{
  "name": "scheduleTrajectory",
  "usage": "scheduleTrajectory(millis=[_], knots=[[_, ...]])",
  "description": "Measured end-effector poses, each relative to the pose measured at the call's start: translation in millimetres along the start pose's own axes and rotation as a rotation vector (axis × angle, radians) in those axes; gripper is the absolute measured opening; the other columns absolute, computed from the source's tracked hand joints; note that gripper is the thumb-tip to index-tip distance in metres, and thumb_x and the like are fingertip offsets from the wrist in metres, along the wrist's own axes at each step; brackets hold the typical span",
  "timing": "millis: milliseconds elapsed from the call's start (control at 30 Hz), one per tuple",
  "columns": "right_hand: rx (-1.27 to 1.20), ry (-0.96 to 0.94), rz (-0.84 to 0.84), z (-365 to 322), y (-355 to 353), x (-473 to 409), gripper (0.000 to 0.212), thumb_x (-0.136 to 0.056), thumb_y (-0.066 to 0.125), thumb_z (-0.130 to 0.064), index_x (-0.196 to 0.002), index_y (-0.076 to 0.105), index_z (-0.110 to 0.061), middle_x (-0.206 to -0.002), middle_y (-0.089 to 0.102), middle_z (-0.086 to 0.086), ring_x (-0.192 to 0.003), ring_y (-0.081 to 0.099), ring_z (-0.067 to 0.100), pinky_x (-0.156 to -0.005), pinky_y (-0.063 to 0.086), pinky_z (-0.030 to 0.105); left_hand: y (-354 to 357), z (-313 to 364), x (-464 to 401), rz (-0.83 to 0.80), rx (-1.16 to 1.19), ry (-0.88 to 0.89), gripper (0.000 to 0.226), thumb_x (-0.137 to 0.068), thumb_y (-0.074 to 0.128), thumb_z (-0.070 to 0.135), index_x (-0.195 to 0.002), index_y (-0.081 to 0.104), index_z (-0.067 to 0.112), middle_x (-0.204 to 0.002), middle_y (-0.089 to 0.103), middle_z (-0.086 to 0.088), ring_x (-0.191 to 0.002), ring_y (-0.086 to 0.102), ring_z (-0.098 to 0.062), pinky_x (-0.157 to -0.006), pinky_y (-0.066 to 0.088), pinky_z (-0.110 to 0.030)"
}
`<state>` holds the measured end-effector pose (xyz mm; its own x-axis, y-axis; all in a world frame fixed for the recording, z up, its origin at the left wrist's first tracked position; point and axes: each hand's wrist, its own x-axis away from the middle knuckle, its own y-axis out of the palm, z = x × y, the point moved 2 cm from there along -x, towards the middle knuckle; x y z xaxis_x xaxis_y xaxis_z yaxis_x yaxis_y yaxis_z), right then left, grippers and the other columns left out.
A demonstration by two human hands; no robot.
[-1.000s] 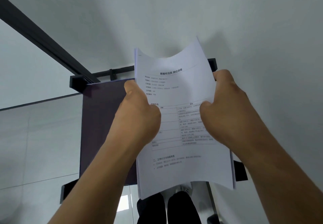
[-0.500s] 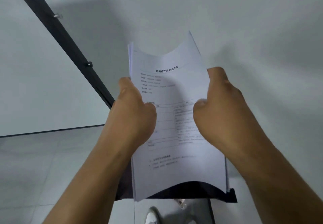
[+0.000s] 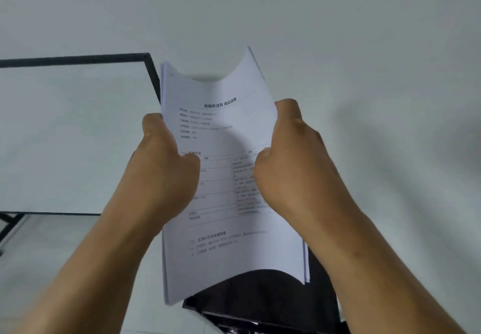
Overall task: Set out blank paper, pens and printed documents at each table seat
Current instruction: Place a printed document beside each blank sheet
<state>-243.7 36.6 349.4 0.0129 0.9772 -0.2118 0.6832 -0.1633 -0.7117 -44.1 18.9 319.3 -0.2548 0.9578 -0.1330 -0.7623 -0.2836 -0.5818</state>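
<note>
Curved printed documents [image 3: 229, 242] between hands

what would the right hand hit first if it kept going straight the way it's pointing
Probably nothing but the white tabletop beyond: the right hand, gripping the printed documents, points up-frame over bare surface. Depth is unclear, so it might pass above.

I see the black table edge [image 3: 78, 61] now lying level at left, and the dark chair [image 3: 273, 297], perhaps, sits lower.
</note>
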Motion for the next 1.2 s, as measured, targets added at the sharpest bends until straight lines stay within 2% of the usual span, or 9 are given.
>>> scheduleTrajectory(millis=[167, 267, 433, 733, 833, 1000, 1200], knots=[[-0.015, -0.078, 0.000, -51, 3, 3, 0.035, -0.094, 0.050, 0.005, -0.117, 0.040, -0.020, -0.096, 0.060, -0.001, -0.075, 0.059, 0.013, -0.049, 0.035, 0.026, -51, -1, 3, 0.071, 0.022, 0.025, 0.034, -0.107, 0.058, 0.014, -0.117, 0.032, 0.034, -0.098, 0.050, 0.027, -0.081, 0.062, -0.009, -0.049, 0.050, -0.026], [-0.016, -0.133, 0.013, -87, 11, 7, 0.037, -0.094, 0.050, 0.005, -0.117, 0.039, -0.022, -0.097, 0.059, -0.003, -0.076, 0.057, 0.009, -0.050, 0.034, 0.022, -91, -6, 5, 0.122, 0.013, 0.030, 0.033, -0.108, 0.059, 0.016, -0.116, 0.032, 0.034, -0.096, 0.049, 0.028, -0.078, 0.062, -0.008, -0.043, 0.047, -0.021], [-0.011, -0.206, 0.028, -154, 35, 16, 0.035, -0.094, 0.051, 0.005, -0.111, 0.037, -0.022, -0.090, 0.056, -0.003, -0.070, 0.056, 0.012, -0.047, 0.033, 0.025, -163, -27, 3, 0.197, 0.036, 0.026, 0.034, -0.107, 0.061, 0.016, -0.116, 0.033, 0.034, -0.097, 0.051, 0.026, -0.081, 0.063, -0.011, -0.052, 0.050, -0.027], [-0.048, -0.363, 0.037, -290, 94, 36, 0.037, -0.093, 0.052, 0.006, -0.111, 0.036, -0.021, -0.089, 0.056, -0.003, -0.072, 0.055, 0.010, -0.050, 0.037, 0.025, -310, -72, 9, 0.347, -0.011, 0.060, 0.032, -0.107, 0.060, 0.017, -0.115, 0.033, 0.032, -0.093, 0.048, 0.029, -0.076, 0.058, -0.006, -0.050, 0.042, -0.023], [-0.074, -0.407, 0.026, -339, 120, 45, 0.036, -0.092, 0.051, 0.006, -0.110, 0.035, -0.021, -0.086, 0.053, -0.003, -0.070, 0.052, 0.009, -0.048, 0.030, 0.024, -368, -93, 17, 0.402, -0.036, 0.055, 0.034, -0.107, 0.060, 0.018, -0.116, 0.032, 0.034, -0.094, 0.046, 0.030, -0.076, 0.058, -0.007, -0.049, 0.043, -0.023], [-0.100, -0.473, -0.011, -395, 153, 50, 0.033, -0.094, 0.052, 0.005, -0.111, 0.039, -0.021, -0.086, 0.053, -0.004, -0.070, 0.052, 0.009, -0.047, 0.026, 0.023, -430, -121, 25, 0.506, -0.046, 0.008, 0.033, -0.105, 0.062, 0.016, -0.114, 0.034, 0.033, -0.095, 0.053, 0.025, -0.078, 0.062, -0.014, -0.058, 0.048, -0.030], [-0.194, -0.617, -0.053, -463, 195, 41, 0.031, -0.094, 0.050, 0.005, -0.112, 0.040, -0.019, -0.087, 0.055, -0.002, -0.073, 0.054, 0.011, -0.051, 0.032, 0.025, -500, -144, 31, 0.654, -0.109, -0.054, 0.035, -0.104, 0.061, 0.014, -0.110, 0.033, 0.033, -0.093, 0.052, 0.023, -0.077, 0.060, -0.012, -0.054, 0.044, -0.029]])
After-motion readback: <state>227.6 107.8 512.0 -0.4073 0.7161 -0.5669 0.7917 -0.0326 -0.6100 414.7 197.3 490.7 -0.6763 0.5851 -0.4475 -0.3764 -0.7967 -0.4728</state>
